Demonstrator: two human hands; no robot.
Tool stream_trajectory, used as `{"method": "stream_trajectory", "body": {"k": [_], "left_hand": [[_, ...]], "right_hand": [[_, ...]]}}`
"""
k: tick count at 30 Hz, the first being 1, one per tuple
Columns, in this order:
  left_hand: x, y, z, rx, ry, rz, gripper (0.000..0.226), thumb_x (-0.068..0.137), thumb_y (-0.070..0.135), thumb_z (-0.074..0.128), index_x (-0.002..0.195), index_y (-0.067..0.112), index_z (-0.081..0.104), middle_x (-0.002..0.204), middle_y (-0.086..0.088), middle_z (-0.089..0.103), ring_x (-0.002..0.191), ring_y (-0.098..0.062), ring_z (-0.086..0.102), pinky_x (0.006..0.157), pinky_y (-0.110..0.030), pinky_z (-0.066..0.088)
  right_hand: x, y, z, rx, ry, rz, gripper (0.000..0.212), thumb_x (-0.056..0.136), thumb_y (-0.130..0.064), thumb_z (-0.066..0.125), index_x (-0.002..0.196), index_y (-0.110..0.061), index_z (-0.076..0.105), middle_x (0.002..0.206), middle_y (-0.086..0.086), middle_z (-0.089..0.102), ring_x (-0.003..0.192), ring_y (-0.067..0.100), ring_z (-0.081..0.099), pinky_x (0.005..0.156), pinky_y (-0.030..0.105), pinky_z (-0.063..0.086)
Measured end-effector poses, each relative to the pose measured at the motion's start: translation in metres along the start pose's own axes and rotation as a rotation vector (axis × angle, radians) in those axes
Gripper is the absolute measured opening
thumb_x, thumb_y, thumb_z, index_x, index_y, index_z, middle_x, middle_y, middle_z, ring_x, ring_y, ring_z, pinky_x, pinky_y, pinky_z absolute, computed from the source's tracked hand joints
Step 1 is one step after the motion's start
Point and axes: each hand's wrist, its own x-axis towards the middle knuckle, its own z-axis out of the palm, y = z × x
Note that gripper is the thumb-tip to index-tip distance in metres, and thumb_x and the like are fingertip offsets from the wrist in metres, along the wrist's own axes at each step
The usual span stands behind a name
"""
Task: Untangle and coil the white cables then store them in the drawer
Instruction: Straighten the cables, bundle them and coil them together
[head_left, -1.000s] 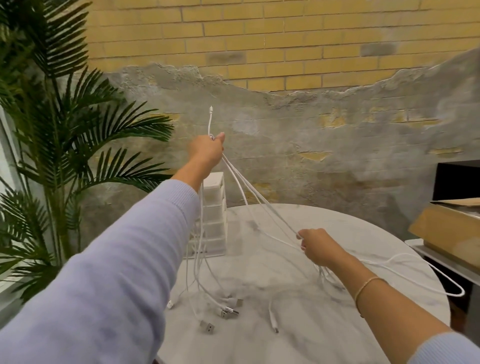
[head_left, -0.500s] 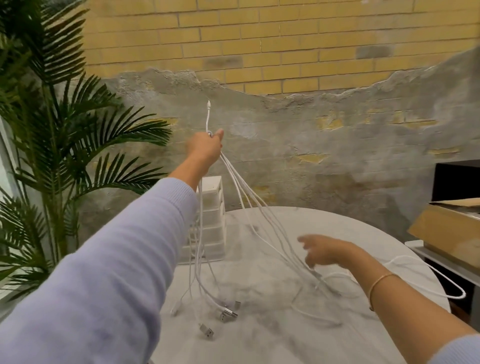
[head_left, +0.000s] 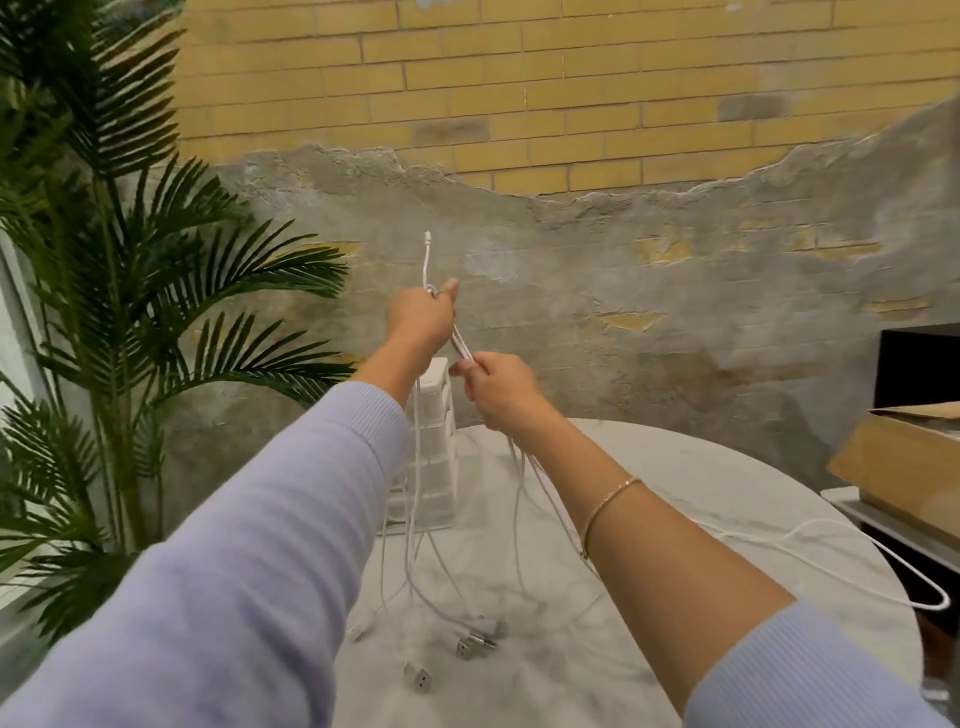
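My left hand (head_left: 420, 318) is raised above the table and grips a bundle of white cables (head_left: 415, 551); one plug end sticks up above the fist. My right hand (head_left: 497, 391) is just below it, fingers curled round the same strands. The cables hang down to the marble table (head_left: 675, 519), where several USB plugs (head_left: 475, 644) lie. One long loop trails off the table's right edge. A small white drawer unit (head_left: 434, 462) stands behind the hanging cables, partly hidden by my left arm.
A tall palm plant (head_left: 114, 322) fills the left side. A cardboard box (head_left: 904, 467) sits on a side surface at the right, below a dark object. A brick and plaster wall stands behind the table.
My right hand has let go of the cables low over the table and risen to grasp the bundle just under my left hand. The strands now hang straighter.
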Motion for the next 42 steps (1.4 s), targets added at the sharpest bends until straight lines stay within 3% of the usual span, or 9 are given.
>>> {"method": "stream_trajectory", "body": {"k": [4,9,15,22,27,31,37,40,42], "left_hand": [[-0.001,-0.002,0.003,0.020,-0.011,-0.010,0.046,0.099,0.040,0.041,0.106,0.002,0.065,0.110,-0.014,0.065,0.079,-0.020,0.050,0.071,-0.031,0.041],[0.004,-0.002,0.006,-0.008,0.009,-0.029,0.051,0.098,0.044,0.039,0.109,0.001,0.064,0.112,-0.014,0.064,0.102,-0.029,0.059,0.078,-0.031,0.042],[0.005,-0.008,0.000,-0.023,0.004,-0.065,0.050,0.098,0.043,0.041,0.114,0.001,0.061,0.098,-0.010,0.058,0.068,-0.016,0.047,0.050,-0.024,0.034],[0.008,-0.011,-0.014,-0.073,0.044,-0.130,0.047,0.098,0.042,0.041,0.116,0.002,0.059,0.077,-0.001,0.050,0.057,-0.009,0.041,0.046,-0.021,0.031],[0.004,-0.011,-0.001,-0.090,0.020,-0.136,0.048,0.098,0.043,0.042,0.111,0.001,0.061,0.070,0.002,0.045,0.057,-0.009,0.041,0.047,-0.021,0.033],[0.005,-0.012,0.003,-0.076,0.004,-0.130,0.049,0.097,0.044,0.041,0.112,0.001,0.061,0.080,-0.003,0.054,0.056,-0.009,0.040,0.048,-0.020,0.034],[0.010,-0.018,0.002,-0.061,0.028,-0.124,0.049,0.098,0.044,0.040,0.109,0.003,0.063,0.089,-0.004,0.053,0.058,-0.010,0.041,0.053,-0.023,0.037],[0.009,-0.017,0.001,-0.080,0.031,-0.124,0.045,0.097,0.044,0.041,0.105,0.005,0.063,0.076,0.000,0.050,0.058,-0.011,0.041,0.053,-0.023,0.037],[0.008,-0.015,0.003,-0.095,0.030,-0.120,0.043,0.097,0.043,0.042,0.103,0.006,0.063,0.070,0.002,0.046,0.057,-0.010,0.041,0.050,-0.021,0.036]], "right_hand": [[-0.018,-0.003,-0.006,-0.169,0.078,-0.111,0.042,0.103,-0.027,0.032,0.098,-0.005,0.068,0.094,0.009,0.065,0.094,0.024,0.056,0.076,0.030,0.030],[-0.035,0.004,-0.011,-0.185,0.119,-0.163,0.047,0.103,-0.034,0.028,0.073,-0.012,0.057,0.063,-0.008,0.050,0.077,0.017,0.049,0.063,0.026,0.020],[-0.048,0.049,-0.030,-0.237,-0.091,-0.076,0.037,0.103,-0.026,0.030,0.106,-0.008,0.063,0.066,-0.014,0.040,0.081,0.016,0.042,0.067,0.025,0.025],[-0.057,0.139,-0.053,-0.417,-0.095,0.216,0.038,0.102,-0.025,0.034,0.064,-0.022,0.034,0.069,0.000,0.048,0.079,0.024,0.046,0.065,0.029,0.030],[-0.054,0.161,-0.068,-0.512,-0.052,0.364,0.044,0.101,-0.041,0.027,0.096,-0.015,0.062,0.103,0.008,0.062,0.100,0.029,0.054,0.080,0.035,0.041],[-0.052,0.172,-0.078,-0.565,0.061,0.528,0.067,0.093,-0.064,0.021,0.096,-0.014,0.065,0.102,0.008,0.064,0.092,0.027,0.055,0.075,0.034,0.040],[-0.047,0.172,-0.087,-0.575,0.035,0.647,0.054,0.100,-0.046,0.019,0.131,-0.013,0.049,0.130,0.013,0.053,0.115,0.032,0.052,0.091,0.038,0.043],[-0.041,0.173,-0.094,-0.549,0.043,0.725,0.058,0.099,-0.051,0.020,0.121,-0.010,0.055,0.120,0.015,0.058,0.103,0.031,0.057,0.087,0.037,0.045],[-0.032,0.169,-0.094,-0.441,0.028,0.768,0.055,0.099,-0.049,0.023,0.096,-0.006,0.058,0.088,0.014,0.057,0.071,0.026,0.056,0.071,0.033,0.049]]}}
